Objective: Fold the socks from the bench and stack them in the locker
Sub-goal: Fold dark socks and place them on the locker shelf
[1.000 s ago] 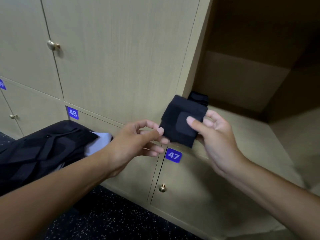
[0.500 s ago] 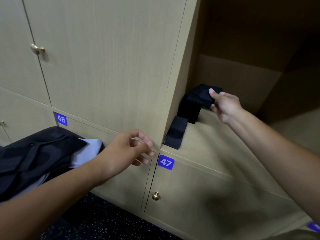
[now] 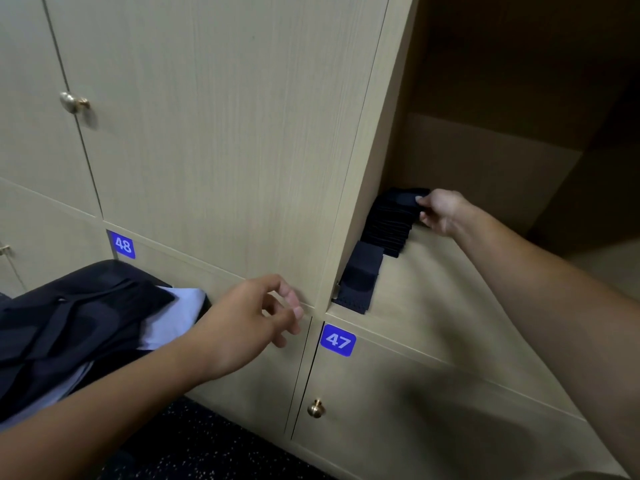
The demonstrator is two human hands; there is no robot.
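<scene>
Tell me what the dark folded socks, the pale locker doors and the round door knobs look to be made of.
Dark folded socks: soft knit fabric, matte, judging by the limp layered edges; fibre unclear.
Pale locker doors: wood-grain laminate or veneer board, satin; fine straight streaks show, and solid wood can't be ruled out.
Round door knobs: metal, brass-coloured, polished; a bright highlight shows.

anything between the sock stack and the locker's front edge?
Head view: one folded dark sock lies on the locker floor between the stack and the front edge.
</scene>
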